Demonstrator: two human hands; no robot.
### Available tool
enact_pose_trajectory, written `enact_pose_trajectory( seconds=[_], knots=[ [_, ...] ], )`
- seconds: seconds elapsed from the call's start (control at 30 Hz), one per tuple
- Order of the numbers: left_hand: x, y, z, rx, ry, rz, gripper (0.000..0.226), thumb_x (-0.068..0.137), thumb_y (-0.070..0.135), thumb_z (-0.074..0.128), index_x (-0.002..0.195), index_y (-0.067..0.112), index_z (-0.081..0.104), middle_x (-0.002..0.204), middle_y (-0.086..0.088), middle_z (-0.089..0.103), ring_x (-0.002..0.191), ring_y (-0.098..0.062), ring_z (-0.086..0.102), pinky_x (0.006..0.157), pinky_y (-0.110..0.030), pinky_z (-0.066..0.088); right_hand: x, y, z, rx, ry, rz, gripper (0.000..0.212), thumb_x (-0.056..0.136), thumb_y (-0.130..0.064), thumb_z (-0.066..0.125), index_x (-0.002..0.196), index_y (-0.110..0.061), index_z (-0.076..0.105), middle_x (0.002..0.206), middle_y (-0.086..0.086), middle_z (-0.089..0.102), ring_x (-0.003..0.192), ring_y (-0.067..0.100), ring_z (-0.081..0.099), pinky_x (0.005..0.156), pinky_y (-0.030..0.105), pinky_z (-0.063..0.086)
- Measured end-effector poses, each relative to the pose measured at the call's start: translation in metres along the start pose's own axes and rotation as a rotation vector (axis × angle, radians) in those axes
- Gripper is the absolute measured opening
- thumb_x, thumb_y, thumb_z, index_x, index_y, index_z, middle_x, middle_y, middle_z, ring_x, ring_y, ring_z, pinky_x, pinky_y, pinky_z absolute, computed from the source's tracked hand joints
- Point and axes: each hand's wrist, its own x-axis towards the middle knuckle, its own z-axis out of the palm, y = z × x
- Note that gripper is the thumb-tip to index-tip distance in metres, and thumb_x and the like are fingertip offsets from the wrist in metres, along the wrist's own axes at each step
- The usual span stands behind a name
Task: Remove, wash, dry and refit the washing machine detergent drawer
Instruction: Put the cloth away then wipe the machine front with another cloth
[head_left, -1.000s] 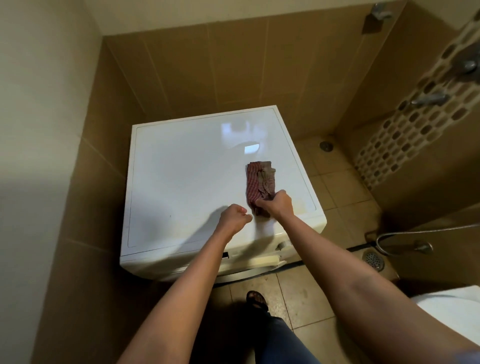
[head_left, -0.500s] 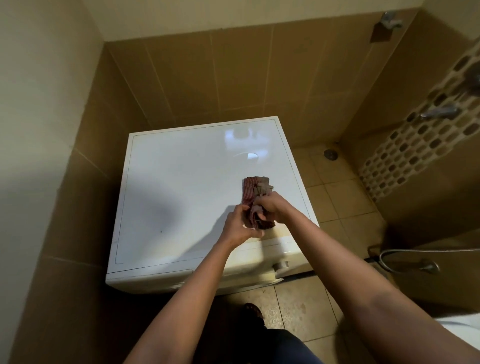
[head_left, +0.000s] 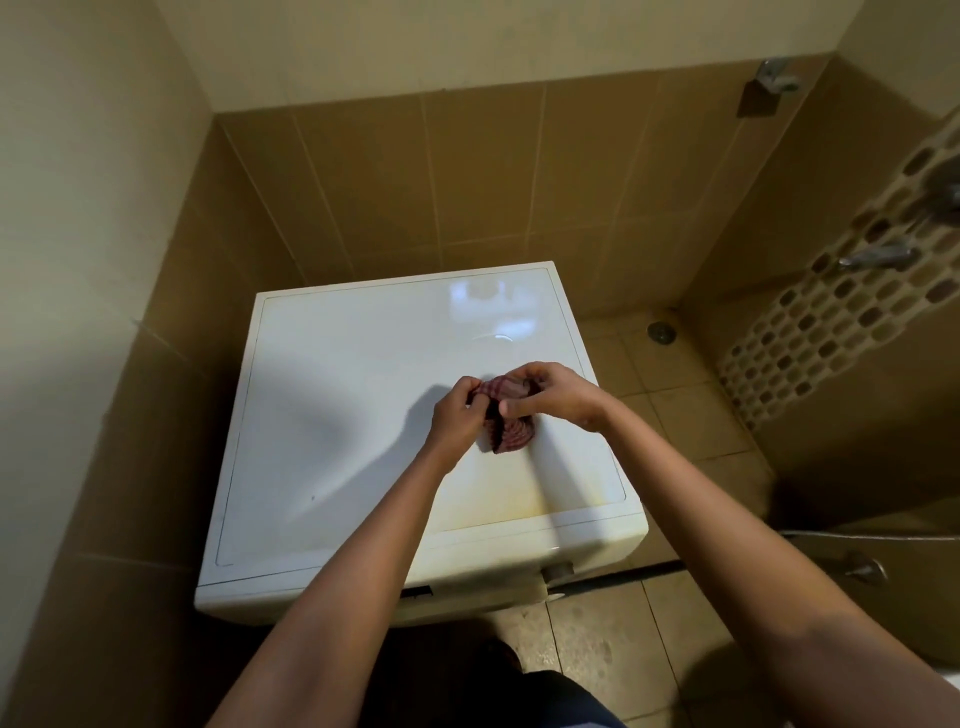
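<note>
Bunched red checked cloth pinched between left hand and right hand, fingers curled round it, over washing machine top. Detergent drawer not seen; machine front lies below wrists.

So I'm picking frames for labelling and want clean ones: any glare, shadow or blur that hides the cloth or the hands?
Head view: a glare patch sits on the washing machine top, behind the hands and off the cloth. Head view: arm shadows fall to the left of the left hand. Head view: the cloth and right hand are slightly soft. Head view: the wide angle splays the tiled wall verticals outward.
</note>
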Motion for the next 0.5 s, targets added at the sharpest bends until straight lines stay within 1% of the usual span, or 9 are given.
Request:
enact_pose_trajectory(
  seconds=[0.03,0.1,0.13,0.2,0.23,0.3,0.37,0.43,0.5],
  knots=[
    [0.003,0.002,-0.002,-0.007,-0.006,-0.005,0.012,0.094,0.017,0.046,0.095,0.015,0.058,0.092,-0.001,0.064,0.085,-0.018,0.057,0.079,-0.039,0.051,0.000,-0.002,-0.002,-0.046,0.002,-0.011,0.047,0.067,-0.009,0.085,0.108,-0.006,0.064,0.108,0.012,0.067,0.101,0.027,0.064,0.088,0.034,0.054],
    [0.007,0.003,-0.003,-0.014,-0.011,-0.018,0.014,0.094,0.016,0.045,0.096,0.012,0.058,0.094,-0.004,0.063,0.086,-0.019,0.056,0.085,-0.045,0.051,0.005,-0.005,-0.003,-0.345,0.035,-0.044,0.047,0.061,0.000,0.083,0.105,-0.006,0.065,0.108,0.013,0.056,0.095,0.028,0.058,0.081,0.026,0.051],
    [0.009,0.003,-0.003,-0.022,-0.011,-0.026,0.015,0.095,0.015,0.044,0.096,0.012,0.058,0.095,-0.004,0.063,0.087,-0.019,0.056,0.086,-0.046,0.051,0.008,-0.006,-0.002,-0.490,0.058,-0.089,0.048,0.064,0.001,0.080,0.108,-0.005,0.065,0.113,0.012,0.048,0.098,0.025,0.053,0.083,0.018,0.045],
    [0.010,0.003,-0.003,-0.035,-0.006,-0.035,0.015,0.096,0.016,0.043,0.095,0.015,0.058,0.095,-0.001,0.063,0.089,-0.019,0.057,0.081,-0.040,0.051,0.012,-0.007,-0.001,-0.607,0.128,-0.206,0.035,0.074,-0.001,0.075,0.108,-0.001,0.067,0.119,0.013,0.039,0.102,0.022,0.054,0.084,0.008,0.034],
    [0.010,0.001,-0.003,-0.026,-0.003,-0.028,0.015,0.097,0.019,0.044,0.096,0.017,0.058,0.094,0.002,0.063,0.090,-0.018,0.057,0.076,-0.034,0.049,0.013,-0.007,-0.002,-0.634,0.165,-0.262,0.025,0.080,-0.010,0.074,0.103,0.000,0.070,0.120,0.012,0.039,0.098,0.022,0.058,0.084,0.011,0.037],
    [0.008,-0.004,-0.005,0.011,0.000,-0.003,0.015,0.099,0.029,0.046,0.098,0.020,0.058,0.095,0.004,0.064,0.091,-0.016,0.060,0.070,-0.027,0.048,0.013,-0.011,-0.006,-0.699,0.233,-0.307,0.023,0.088,-0.026,0.067,0.092,-0.004,0.071,0.123,0.006,0.042,0.086,0.019,0.059,0.075,0.027,0.045],
    [0.004,-0.010,-0.008,-0.043,-0.025,0.005,0.025,0.098,0.042,0.050,0.103,0.018,0.057,0.100,0.001,0.066,0.092,-0.020,0.065,0.070,-0.031,0.056,0.015,-0.015,-0.012,-0.729,0.281,-0.317,0.021,0.089,-0.026,0.062,0.091,-0.007,0.071,0.122,0.003,0.048,0.091,0.020,0.054,0.076,0.033,0.045],
    [-0.001,-0.015,-0.012,-0.135,-0.108,0.028,0.051,0.084,0.063,0.055,0.106,0.017,0.057,0.105,-0.002,0.066,0.091,-0.017,0.068,0.072,-0.035,0.059,0.015,-0.020,-0.016,-0.691,0.322,-0.303,0.018,0.088,-0.022,0.058,0.084,-0.009,0.068,0.104,0.005,0.060,0.094,0.023,0.051,0.080,0.036,0.044],
    [-0.004,-0.016,-0.015,-0.060,-0.189,0.064,0.063,0.069,0.077,0.061,0.107,0.027,0.056,0.105,0.009,0.065,0.090,-0.004,0.066,0.071,-0.022,0.054,0.016,-0.025,-0.017,-0.516,0.359,-0.246,0.022,0.088,-0.020,0.056,0.067,-0.013,0.056,0.074,0.003,0.060,0.076,0.022,0.053,0.064,0.031,0.043]
  ],
)
